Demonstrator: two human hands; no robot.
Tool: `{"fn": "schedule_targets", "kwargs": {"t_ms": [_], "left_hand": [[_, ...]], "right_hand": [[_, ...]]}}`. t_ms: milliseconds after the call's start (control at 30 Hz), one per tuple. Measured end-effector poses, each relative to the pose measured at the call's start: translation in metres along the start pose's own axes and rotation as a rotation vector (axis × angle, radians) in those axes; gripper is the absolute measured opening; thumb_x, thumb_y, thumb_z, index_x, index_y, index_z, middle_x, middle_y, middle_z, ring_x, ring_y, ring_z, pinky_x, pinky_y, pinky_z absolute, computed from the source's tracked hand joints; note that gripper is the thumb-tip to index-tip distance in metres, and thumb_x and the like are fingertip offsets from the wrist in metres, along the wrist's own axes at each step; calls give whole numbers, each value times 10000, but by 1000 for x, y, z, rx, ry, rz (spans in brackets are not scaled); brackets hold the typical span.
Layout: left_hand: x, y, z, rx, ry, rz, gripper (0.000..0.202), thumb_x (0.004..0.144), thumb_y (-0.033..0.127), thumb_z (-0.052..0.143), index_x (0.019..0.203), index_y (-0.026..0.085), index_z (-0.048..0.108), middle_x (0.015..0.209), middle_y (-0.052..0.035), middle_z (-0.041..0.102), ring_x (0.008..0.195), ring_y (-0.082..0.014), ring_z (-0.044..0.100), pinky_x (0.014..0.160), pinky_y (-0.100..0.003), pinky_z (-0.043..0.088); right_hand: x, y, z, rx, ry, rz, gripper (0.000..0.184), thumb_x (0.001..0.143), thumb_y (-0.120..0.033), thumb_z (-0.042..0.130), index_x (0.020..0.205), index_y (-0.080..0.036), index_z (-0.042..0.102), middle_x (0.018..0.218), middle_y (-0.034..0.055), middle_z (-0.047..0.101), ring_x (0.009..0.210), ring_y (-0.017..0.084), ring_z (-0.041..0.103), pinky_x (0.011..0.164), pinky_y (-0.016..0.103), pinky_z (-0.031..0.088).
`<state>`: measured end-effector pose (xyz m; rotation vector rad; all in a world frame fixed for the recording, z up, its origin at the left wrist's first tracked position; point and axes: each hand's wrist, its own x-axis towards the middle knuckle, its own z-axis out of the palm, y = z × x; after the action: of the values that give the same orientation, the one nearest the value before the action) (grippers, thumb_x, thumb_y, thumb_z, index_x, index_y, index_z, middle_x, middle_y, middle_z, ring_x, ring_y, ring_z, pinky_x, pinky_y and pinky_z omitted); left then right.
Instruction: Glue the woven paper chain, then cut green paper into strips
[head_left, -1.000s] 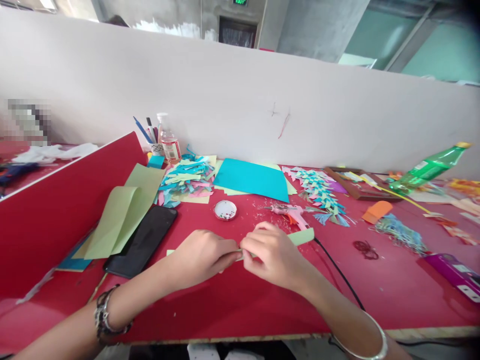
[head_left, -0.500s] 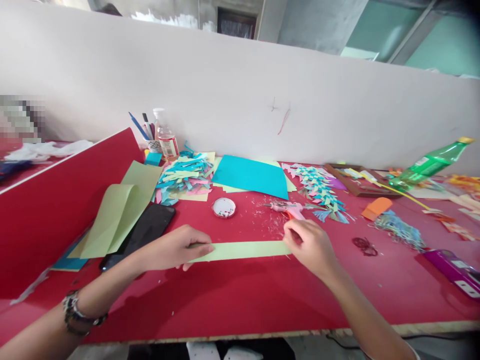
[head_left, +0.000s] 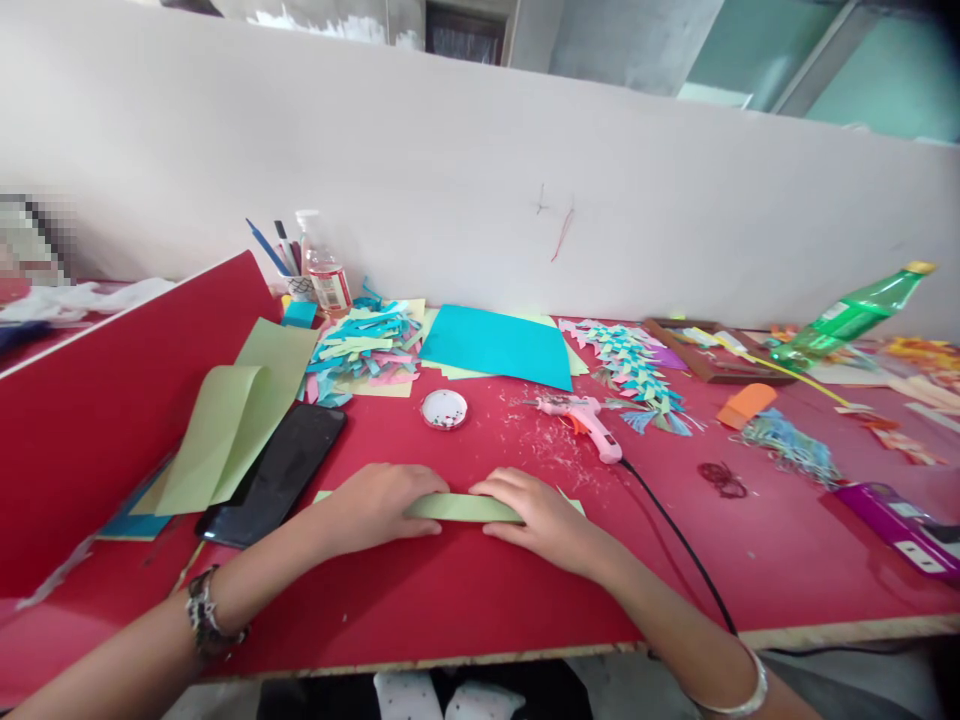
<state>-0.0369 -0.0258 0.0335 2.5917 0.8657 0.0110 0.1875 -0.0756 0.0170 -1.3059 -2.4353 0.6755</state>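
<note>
A long strip of light green paper (head_left: 459, 508) lies across the front of the red table, its ends showing beyond both hands. My left hand (head_left: 394, 505) is closed on it left of the middle, thumb at the near edge and fingers over the far edge. Facing it, my right hand (head_left: 529, 515) pinches the strip the same way on the right. Between the hands the paper bows slightly. Beyond my right hand rests a pink glue gun (head_left: 589, 420) with a black cord. Left of my left hand is a black phone (head_left: 289, 470).
Green paper sheets (head_left: 217, 430) lean by a red panel (head_left: 112, 420). Farther back are a pile of cut strips (head_left: 364, 345), a small round lid (head_left: 444, 409), a blue sheet (head_left: 495, 345) and a woven paper piece (head_left: 634, 370). A tilted green bottle (head_left: 855, 315) stands right.
My right hand has moved left from the strip's right end, and both hands now grip nearer its middle. The glue gun's handle and cord are uncovered.
</note>
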Motion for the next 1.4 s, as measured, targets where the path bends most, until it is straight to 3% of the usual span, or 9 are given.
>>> {"fn": "schedule_targets", "kwargs": {"t_ms": [200, 333, 467, 767, 933, 1033, 1100, 1233, 1400], "left_hand": [[-3, -3, -3, -91, 5, 55, 310, 892, 380, 345, 1070, 224, 545, 964, -24, 617, 861, -157, 576, 696, -223, 384], [-4, 2, -3, 1, 34, 68, 362, 924, 330, 243, 998, 192, 570, 915, -41, 615, 806, -159, 575, 666, -236, 385], [-3, 5, -2, 109, 25, 90, 304, 909, 267, 291, 1019, 203, 567, 900, -43, 611, 759, -159, 585, 641, -237, 393], [2, 12, -4, 213, -35, -17, 215, 799, 138, 443, 964, 203, 565, 905, -21, 625, 770, -177, 605, 610, -242, 406], [6, 15, -6, 229, 59, -99, 107, 806, 179, 485, 871, 200, 567, 874, -8, 645, 780, -188, 611, 580, -241, 386], [8, 17, -5, 276, 106, -103, 101, 813, 187, 489, 885, 197, 561, 865, -10, 642, 759, -186, 609, 550, -242, 367], [9, 16, -3, 344, 142, -58, 100, 820, 181, 484, 893, 192, 553, 855, -12, 630, 729, -175, 597, 538, -243, 358], [8, 10, 5, 584, 311, 106, 127, 845, 125, 435, 871, 172, 550, 851, -21, 603, 734, -171, 552, 561, -262, 355], [4, 6, 15, 768, 482, 247, 173, 863, 107, 388, 841, 147, 555, 773, -15, 573, 663, -166, 487, 546, -291, 320]], "right_hand": [[2, -2, -1, 109, 47, 99, 290, 772, -287, 568, 1051, -213, 537, 1011, 38, 581, 912, 169, 539, 784, 287, 414], [1, -3, 2, 198, 72, 126, 297, 744, -328, 594, 1011, -206, 544, 924, 24, 599, 792, 144, 549, 678, 252, 421], [0, -1, 1, 191, 65, 142, 255, 799, -352, 520, 997, -199, 566, 801, 13, 582, 657, 112, 521, 581, 222, 400], [0, -4, -1, 38, 66, 95, 234, 812, -359, 503, 984, -218, 578, 899, 26, 579, 829, 147, 536, 714, 248, 408], [6, -12, 6, -200, 146, -21, 342, 782, -418, 537, 1032, -185, 560, 950, 54, 584, 880, 186, 524, 776, 299, 383], [9, -11, 8, -413, 233, -81, 161, 833, -241, 491, 946, -172, 582, 851, 45, 591, 805, 173, 510, 755, 300, 356], [9, -7, 7, -509, 277, -102, 146, 845, -144, 447, 857, -174, 589, 775, 32, 580, 745, 155, 493, 706, 282, 343], [6, -1, 5, -681, 348, -151, 163, 830, -114, 457, 719, -170, 562, 682, 18, 548, 667, 151, 457, 618, 284, 313], [-1, 1, 9, -882, 468, -361, 170, 828, -66, 428, 820, -131, 584, 764, 44, 588, 700, 149, 468, 663, 296, 330]]}}
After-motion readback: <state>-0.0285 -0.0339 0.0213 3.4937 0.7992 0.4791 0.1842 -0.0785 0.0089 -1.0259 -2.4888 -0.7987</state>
